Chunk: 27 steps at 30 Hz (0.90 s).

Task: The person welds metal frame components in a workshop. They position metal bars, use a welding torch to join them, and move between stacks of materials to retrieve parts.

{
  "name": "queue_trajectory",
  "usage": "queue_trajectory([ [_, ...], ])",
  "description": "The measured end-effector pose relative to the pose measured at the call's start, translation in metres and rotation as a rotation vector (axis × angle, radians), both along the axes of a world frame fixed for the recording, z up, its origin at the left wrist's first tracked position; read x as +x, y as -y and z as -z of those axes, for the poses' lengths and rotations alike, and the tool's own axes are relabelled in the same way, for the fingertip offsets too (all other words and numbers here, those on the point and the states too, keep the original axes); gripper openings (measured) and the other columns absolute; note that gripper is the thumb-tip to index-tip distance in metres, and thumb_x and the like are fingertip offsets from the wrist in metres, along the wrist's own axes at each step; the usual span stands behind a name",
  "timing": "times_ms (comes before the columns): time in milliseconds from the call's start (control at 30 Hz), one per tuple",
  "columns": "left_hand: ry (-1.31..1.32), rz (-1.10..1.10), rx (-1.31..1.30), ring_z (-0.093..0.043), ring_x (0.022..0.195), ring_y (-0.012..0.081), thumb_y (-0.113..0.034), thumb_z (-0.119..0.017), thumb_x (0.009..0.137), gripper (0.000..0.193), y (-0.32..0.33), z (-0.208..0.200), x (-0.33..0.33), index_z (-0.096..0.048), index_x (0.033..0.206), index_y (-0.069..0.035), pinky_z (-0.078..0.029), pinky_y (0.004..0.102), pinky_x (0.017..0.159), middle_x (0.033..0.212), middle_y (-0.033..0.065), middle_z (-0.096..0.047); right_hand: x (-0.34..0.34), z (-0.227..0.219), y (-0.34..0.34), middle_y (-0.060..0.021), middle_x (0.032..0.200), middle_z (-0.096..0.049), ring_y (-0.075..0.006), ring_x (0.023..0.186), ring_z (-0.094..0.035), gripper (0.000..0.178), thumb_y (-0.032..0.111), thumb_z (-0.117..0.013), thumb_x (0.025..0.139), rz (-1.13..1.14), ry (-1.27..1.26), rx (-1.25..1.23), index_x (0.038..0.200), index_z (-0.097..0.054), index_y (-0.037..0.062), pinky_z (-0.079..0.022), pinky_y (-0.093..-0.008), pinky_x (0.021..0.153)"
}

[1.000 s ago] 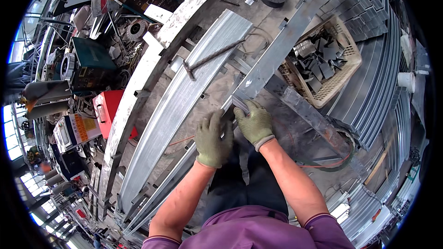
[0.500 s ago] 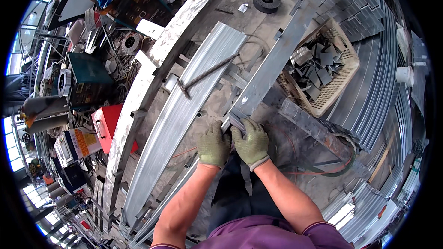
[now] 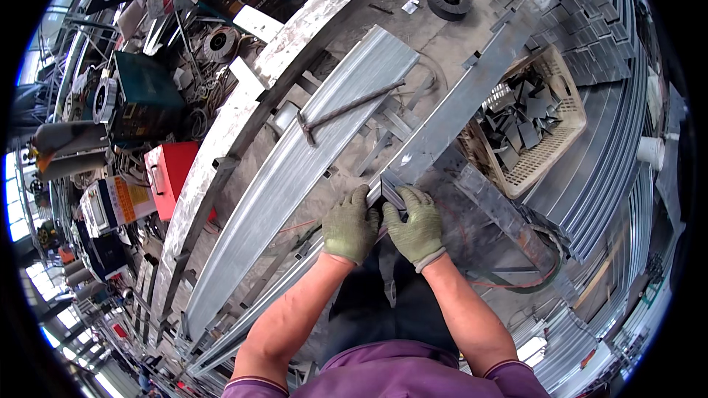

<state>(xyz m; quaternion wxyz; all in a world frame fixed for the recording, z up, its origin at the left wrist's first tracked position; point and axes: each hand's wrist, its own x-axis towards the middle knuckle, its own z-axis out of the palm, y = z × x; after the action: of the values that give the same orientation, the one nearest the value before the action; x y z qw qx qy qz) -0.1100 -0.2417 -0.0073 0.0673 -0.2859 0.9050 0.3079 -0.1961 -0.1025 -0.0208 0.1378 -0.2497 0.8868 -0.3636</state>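
Both my hands wear olive-green work gloves and are close together at the near end of a long grey steel beam (image 3: 459,109). My left hand (image 3: 350,227) is closed round a long thin metal profile (image 3: 258,330) that runs off toward the lower left. Its fingertips lie beside the beam's end. In my right hand (image 3: 415,230) is a short grey metal piece (image 3: 393,191), gripped against that same end. My palms hide the undersides of both pieces. To the left, a wide galvanized channel (image 3: 276,184) lies slanted, with a rusty T-shaped rod (image 3: 346,112) across it.
A cream plastic crate (image 3: 520,184) of metal offcuts stands right of the beam, beside stacked grey profiles (image 3: 597,177). A black spool (image 3: 449,1) is on the floor. At left are a whitish beam (image 3: 243,107), a red box (image 3: 168,177) and a dark green machine (image 3: 147,99).
The view has shifted a little, so the surroundings sit farther right and lower. Both hands keep their place at the beam's end, and the right fingers have shifted slightly on the short piece.
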Motion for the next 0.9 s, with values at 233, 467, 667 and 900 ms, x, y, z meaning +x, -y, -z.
queue_trajectory([
  [233, -0.029, -0.002, -0.043, -0.071, 0.099, 0.0428, -0.022, -0.070, 0.092, 0.047, 0.000, 0.002, -0.002, -0.064, 0.135, -0.005, -0.057, 0.0537, 0.086, 0.110, 0.0207, -0.074, -0.018, -0.013, 0.006, -0.0215, 0.123, -0.073, -0.0430, 0.114, -0.066, 0.047, 0.029, -0.073, 0.095, -0.143, 0.059, 0.013, 0.132, -0.070, 0.0014, -0.051, -0.0505, 0.103],
  [467, 0.010, -0.022, -0.042, -0.071, 0.100, 0.0424, -0.024, -0.070, 0.092, 0.049, -0.008, 0.000, -0.001, -0.062, 0.137, -0.006, -0.056, 0.0540, 0.087, 0.109, 0.0199, -0.074, -0.020, -0.014, 0.001, -0.0238, 0.125, -0.072, -0.0438, 0.115, -0.067, 0.047, 0.028, -0.075, 0.095, -0.167, 0.095, 0.009, 0.132, -0.070, -0.0005, -0.051, -0.0502, 0.105],
  [667, 0.024, -0.020, -0.043, -0.070, 0.104, 0.0426, -0.023, -0.070, 0.090, 0.050, -0.008, -0.002, -0.002, -0.062, 0.137, -0.006, -0.056, 0.0539, 0.091, 0.115, 0.0211, -0.073, -0.019, -0.016, -0.013, -0.0238, 0.128, -0.072, -0.0401, 0.122, -0.067, 0.044, 0.015, -0.070, 0.098, -0.059, 0.332, -0.159, 0.138, -0.066, -0.0022, -0.050, -0.0451, 0.109],
  [900, -0.005, -0.008, -0.049, -0.069, 0.111, 0.0425, -0.019, -0.071, 0.088, 0.052, -0.006, 0.005, -0.001, -0.062, 0.138, -0.007, -0.055, 0.0527, 0.096, 0.122, 0.0197, -0.073, -0.003, -0.007, -0.040, -0.0216, 0.129, -0.073, -0.0314, 0.127, -0.069, 0.039, 0.001, -0.064, 0.097, 0.151, 0.565, -0.400, 0.136, -0.068, -0.0033, -0.051, -0.0375, 0.110],
])
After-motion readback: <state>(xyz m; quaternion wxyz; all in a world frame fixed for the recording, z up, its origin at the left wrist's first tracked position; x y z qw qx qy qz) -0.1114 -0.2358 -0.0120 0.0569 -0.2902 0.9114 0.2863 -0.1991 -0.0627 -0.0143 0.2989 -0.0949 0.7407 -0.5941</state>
